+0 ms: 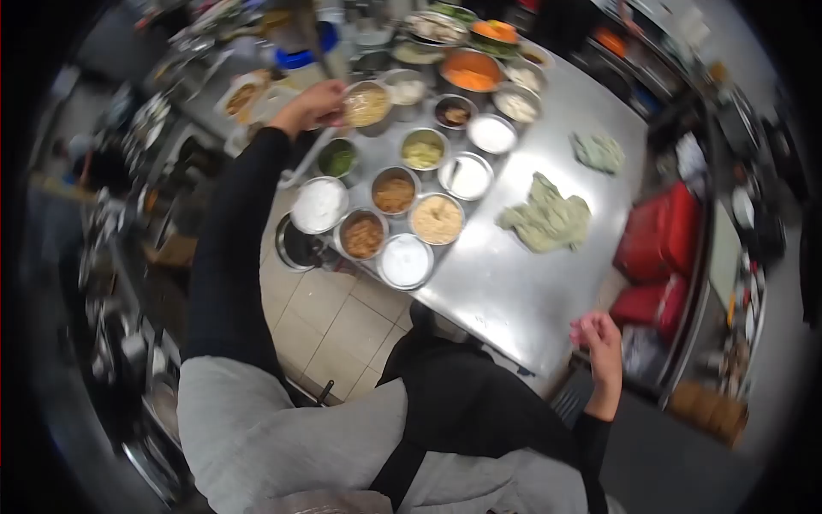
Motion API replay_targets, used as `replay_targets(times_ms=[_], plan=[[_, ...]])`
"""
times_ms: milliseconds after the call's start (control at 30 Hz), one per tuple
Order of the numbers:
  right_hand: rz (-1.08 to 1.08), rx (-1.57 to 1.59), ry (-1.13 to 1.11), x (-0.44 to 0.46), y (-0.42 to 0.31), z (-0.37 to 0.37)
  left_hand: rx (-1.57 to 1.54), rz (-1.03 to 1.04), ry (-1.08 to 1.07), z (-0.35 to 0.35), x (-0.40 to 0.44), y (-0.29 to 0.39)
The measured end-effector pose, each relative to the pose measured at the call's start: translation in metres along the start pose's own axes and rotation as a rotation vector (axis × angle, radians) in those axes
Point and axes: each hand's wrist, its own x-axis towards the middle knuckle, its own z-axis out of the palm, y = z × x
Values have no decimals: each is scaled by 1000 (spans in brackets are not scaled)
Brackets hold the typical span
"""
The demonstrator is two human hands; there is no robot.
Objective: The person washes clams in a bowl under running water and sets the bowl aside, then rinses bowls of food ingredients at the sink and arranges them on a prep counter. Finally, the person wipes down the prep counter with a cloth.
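Note:
My left hand [320, 104] reaches out to the far left of the table, its fingers closed at the rim of a round metal container [366, 106] with pale yellow food, which looks covered in clear wrap. Just below it stands a container of chopped greens [338, 158]. A container of pale green pieces [422, 150] and one of brown food [395, 191] are nearby. My right hand [598, 332] hangs in the air off the table's right front corner. Its fingers are curled, with nothing visible in them.
On the steel table [479, 291] lie two green cloths [548, 216]. Several containers stand close together, including white powder [319, 205], crumbs [437, 218] and shredded orange food [471, 70]. Red bins [655, 236] stand to the right. A metal pot [297, 244] sits below the table's left edge.

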Motion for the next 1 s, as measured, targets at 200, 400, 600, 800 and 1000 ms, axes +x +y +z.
replay_targets(times_ms=[200,400,600,800,1000], plan=[[35,-13,105,31,15,-8,204,-21,97,26,86,-60],[-45,-340,443,199,23,62,621,93,200,22,83,-65],[-834,-988,309,397,18,55,208,586,663,95,-111,29],[-1092,-796,102,279,50,137,-52,353,617,262,-300,8],[-1210,-684,-768,131,98,4,448,469,522,340,-378,15]])
